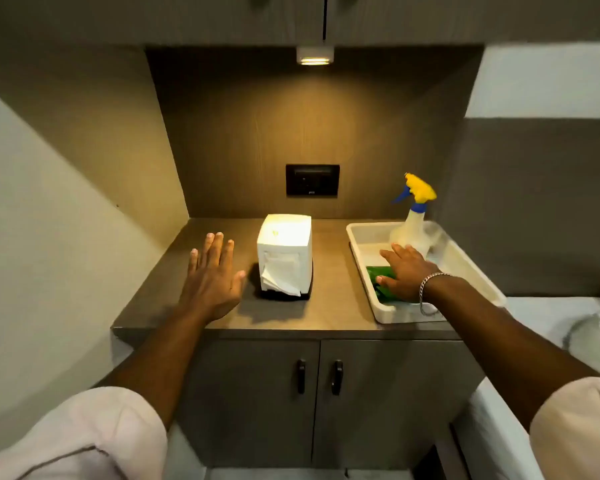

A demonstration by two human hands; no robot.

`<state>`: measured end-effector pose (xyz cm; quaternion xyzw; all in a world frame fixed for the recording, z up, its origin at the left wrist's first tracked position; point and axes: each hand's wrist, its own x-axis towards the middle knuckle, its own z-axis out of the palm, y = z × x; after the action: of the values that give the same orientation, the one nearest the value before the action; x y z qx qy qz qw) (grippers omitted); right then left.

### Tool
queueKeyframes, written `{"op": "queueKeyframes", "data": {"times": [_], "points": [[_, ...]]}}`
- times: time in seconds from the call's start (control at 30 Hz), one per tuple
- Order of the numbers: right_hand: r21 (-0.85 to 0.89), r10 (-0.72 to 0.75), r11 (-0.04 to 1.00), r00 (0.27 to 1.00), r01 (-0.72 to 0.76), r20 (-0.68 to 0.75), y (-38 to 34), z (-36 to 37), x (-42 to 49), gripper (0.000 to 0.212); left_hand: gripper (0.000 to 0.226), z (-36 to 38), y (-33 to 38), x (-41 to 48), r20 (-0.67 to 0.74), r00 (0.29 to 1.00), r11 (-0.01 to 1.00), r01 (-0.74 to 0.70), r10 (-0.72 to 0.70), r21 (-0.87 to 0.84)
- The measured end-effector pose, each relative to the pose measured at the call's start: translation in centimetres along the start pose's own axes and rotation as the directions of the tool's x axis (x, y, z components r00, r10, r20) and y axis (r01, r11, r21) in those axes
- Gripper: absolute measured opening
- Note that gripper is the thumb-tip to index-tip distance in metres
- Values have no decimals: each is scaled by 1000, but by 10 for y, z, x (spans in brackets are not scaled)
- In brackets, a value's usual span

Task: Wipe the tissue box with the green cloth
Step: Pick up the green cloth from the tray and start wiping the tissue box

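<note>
A white tissue box (284, 256) stands mid-worktop (329, 306). Left of it, the left hand (212, 282) hovers, grip wide and empty. Right of it, the right hand (404, 273) presses flat on the green cloth (381, 273) inside a white tray (465, 268), beside a spray bottle (413, 223).

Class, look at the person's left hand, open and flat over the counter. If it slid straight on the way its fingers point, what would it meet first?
Probably nothing on the counter: the left hand points past the left side of the tissue box, so it would likely reach the back wall first. Depth is unclear.
</note>
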<state>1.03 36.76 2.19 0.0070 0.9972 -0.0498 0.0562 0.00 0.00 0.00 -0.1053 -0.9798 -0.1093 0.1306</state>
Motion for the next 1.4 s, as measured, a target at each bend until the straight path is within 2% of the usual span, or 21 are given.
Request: {"op": "queueKeyframes", "data": {"times": [0.03,0.17,0.43,0.53,0.63,0.73,0.8,0.87,0.97,1.07,1.13,1.2,1.3,1.4], "points": [[15,2,1000,996,-4,93,4,8,9,73,68,13,-4,2,71,997,999,16,-18,35],[4,-43,999,956,44,291,11,25,26,83,73,58,-30,2,290,955,998,50,-62,46],[-36,-67,995,920,88,387,11,26,29,91,79,75,-35,1,300,951,994,51,-78,99],[-76,-87,990,946,117,312,14,25,32,88,83,77,-39,2,273,960,995,42,-66,92],[-102,-153,980,977,169,148,20,25,30,77,92,78,-42,3,291,954,994,48,-74,96],[52,-192,980,981,190,33,24,18,25,69,104,79,-45,3,300,952,997,52,-69,65],[179,-178,967,984,180,-30,26,7,23,57,108,74,-49,5,332,942,999,53,-47,-11],[231,-146,958,983,169,-113,29,-7,22,56,106,64,-54,11,339,941,993,38,2,-112],[306,-132,929,957,210,-257,17,-38,18,53,104,37,-59,33,261,960,975,-49,105,-215],[355,-161,892,930,280,-330,-18,-74,11,60,114,3,-53,64,179,956,940,-173,232,-295],[368,-210,869,920,330,-330,-43,-91,16,61,120,-16,-46,88,185,935,911,-225,301,-345],[391,-253,841,911,373,-326,-66,-101,26,63,124,-28,-40,110,276,894,882,-220,354,-417],[408,-303,808,894,424,-330,-95,-109,39,64,132,-33,-34,134,447,785,831,-147,428,-537],[406,-342,803,895,437,-288,-116,-111,52,62,129,-34,-23,148,524,706,819,-142,477,-556]]}}
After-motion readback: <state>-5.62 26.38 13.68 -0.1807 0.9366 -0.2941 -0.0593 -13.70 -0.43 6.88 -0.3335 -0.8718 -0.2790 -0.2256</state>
